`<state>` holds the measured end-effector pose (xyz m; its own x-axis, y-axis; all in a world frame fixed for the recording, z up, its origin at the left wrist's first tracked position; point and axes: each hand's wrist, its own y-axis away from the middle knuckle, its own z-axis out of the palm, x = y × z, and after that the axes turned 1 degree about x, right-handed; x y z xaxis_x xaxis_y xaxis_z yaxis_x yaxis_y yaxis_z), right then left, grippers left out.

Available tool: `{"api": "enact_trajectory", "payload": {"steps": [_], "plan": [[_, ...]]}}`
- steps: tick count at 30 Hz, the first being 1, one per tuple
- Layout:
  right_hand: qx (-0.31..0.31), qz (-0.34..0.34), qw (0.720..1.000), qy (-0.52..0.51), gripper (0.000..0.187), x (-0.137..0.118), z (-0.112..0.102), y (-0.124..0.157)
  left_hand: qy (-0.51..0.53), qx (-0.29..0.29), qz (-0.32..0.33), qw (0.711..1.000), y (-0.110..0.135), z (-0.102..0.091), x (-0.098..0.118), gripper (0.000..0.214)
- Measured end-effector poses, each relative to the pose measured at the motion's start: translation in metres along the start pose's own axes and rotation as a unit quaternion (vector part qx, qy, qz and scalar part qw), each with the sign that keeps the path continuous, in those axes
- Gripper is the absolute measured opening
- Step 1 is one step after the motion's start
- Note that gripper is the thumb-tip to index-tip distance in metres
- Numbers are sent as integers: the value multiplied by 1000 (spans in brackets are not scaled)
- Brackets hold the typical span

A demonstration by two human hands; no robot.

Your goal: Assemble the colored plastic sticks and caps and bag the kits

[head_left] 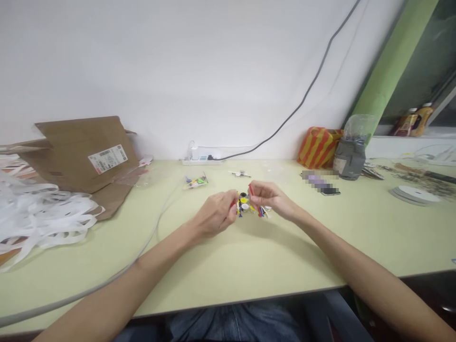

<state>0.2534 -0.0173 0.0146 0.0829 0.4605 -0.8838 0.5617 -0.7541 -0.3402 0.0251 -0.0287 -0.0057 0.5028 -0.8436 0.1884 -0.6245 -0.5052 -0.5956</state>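
Observation:
My left hand (220, 213) is closed over the table, with a bit of red showing at its fingertips; the piece itself is mostly hidden. Opposite it, my right hand (268, 197) pinches a thin red piece (251, 189) between thumb and fingers. Between and beneath the hands lies a small heap of colourful plastic parts (244, 204), in yellow, white, blue, red and black. Farther back sits a bag of small coloured parts (195, 181). Beyond the heap lie some small white and dark pieces (240, 174).
A cardboard box (83, 156) and white ribbon (46, 213) occupy the left. A grey cable (153, 232) crosses the table there. Against the wall stands a power strip (202, 160). To the right are a striped bag (317, 147), a grey bag (349, 156), a phone (330, 191) and white reels (413, 194).

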Motion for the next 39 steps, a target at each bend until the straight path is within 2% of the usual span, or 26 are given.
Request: {"api": "enact_trajectory", "payload": {"steps": [2,4,5,7,10,14,20,27,34,39], "plan": [[92,10,988,125,23,10,-25,-2,-3,16,-28,999,0,-8,-4,10],[205,49,939,274,15,23,-51,-2,0,11,-70,998,1,-13,-9,13],[219,91,911,338,12,30,-64,-2,2,-2,-89,996,2,-14,-12,15],[206,187,873,401,10,43,-84,1,4,-35,-121,992,3,-12,-19,17],[142,297,860,390,12,58,-99,6,1,-65,-152,986,4,-4,-30,20],[94,339,859,373,17,61,-101,9,-8,-64,-184,981,5,3,-43,20],[80,304,873,373,22,48,-92,9,-6,-71,-207,976,4,5,-51,21],[63,306,837,449,42,46,-84,5,-3,-81,-208,975,4,8,-53,25],[82,327,804,491,30,48,-80,2,4,-89,-203,975,3,6,-48,26],[80,321,811,482,25,48,-76,3,-2,-93,-203,975,3,7,-49,26]]}}
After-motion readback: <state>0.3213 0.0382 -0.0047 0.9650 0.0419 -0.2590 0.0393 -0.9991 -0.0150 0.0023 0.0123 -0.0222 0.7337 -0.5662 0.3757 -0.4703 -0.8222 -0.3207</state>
